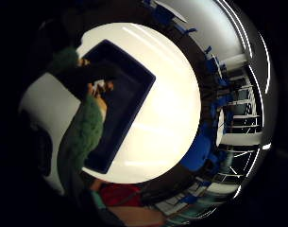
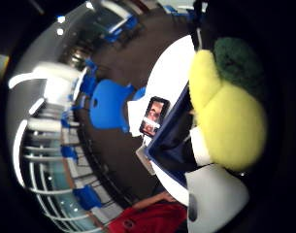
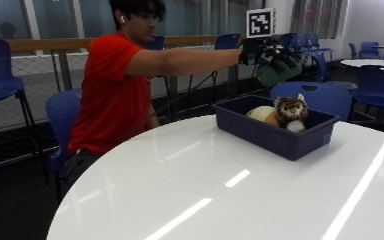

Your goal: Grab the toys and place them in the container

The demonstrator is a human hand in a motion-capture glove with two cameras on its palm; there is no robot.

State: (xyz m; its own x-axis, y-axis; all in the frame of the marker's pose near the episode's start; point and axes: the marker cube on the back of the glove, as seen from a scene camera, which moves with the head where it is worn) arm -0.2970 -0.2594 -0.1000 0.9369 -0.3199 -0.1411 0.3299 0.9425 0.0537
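your black-gloved right hand [image 3: 262, 52] grips a green and yellow plush toy [image 3: 276, 70], fingers curled round it, held in the air above the far end of the dark blue rectangular plastic container [image 3: 282, 135]. inside the container sit a striped plush tiger [image 3: 290, 112] and, beside it, a cream plush toy [image 3: 262, 115]. lower the green toy over the free space in the container, clear of its rim, before releasing. the container rests on the round white table [image 3: 212, 190].

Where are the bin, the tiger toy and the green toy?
bin [image 3: 282, 140], outside view, front wall.
tiger toy [image 3: 290, 111], outside view, its head.
green toy [image 3: 276, 72], outside view, body under the gloved hand [image 3: 262, 51].
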